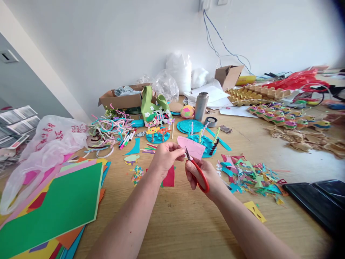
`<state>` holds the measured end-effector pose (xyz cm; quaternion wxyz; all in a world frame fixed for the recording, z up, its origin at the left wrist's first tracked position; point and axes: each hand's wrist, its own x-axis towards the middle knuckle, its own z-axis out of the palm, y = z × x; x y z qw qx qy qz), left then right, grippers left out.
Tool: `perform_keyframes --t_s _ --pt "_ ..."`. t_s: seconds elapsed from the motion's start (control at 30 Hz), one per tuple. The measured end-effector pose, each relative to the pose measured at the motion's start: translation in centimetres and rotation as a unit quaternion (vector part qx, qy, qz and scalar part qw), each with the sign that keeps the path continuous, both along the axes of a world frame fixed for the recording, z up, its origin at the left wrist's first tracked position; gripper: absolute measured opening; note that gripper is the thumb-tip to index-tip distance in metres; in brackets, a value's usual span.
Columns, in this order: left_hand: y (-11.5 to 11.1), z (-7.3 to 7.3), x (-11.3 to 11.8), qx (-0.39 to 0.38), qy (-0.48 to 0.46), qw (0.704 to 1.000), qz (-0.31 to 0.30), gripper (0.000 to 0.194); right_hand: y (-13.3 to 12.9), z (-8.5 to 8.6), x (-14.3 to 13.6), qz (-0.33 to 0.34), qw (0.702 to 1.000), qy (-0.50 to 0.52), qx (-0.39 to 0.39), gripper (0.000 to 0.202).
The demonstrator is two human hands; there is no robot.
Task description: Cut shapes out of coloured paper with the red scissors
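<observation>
Between thumb and fingers, my left hand pinches the edge of a pink paper piece that has a drawn outline on it. My right hand is closed around red-handled scissors. Their dark blades point up at the lower left edge of the pink paper; whether they are cutting into it I cannot tell. Behind the paper, partly hidden by it, is a blue round base with fuzzy twisted stems standing up. To its left a smaller blue base carries colourful paper fish. A red paper piece lies under my left wrist.
Coloured sheets are stacked at left beside a plastic bag. Paper scraps lie at right, near a black phone. Pipe cleaners, markers, a steel bottle and painted egg-carton pieces stand farther back.
</observation>
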<state>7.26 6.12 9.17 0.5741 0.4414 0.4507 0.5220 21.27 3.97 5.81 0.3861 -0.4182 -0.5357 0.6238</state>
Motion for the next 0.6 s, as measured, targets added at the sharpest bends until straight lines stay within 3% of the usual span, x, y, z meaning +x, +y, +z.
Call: perform_keyframes --t_s 0.6 --pt "0.06 0.08 -0.10 -0.016 0.006 1.000 -0.013 0.010 0.06 -0.06 -0.01 0.003 1.000 0.015 0.006 0.036"
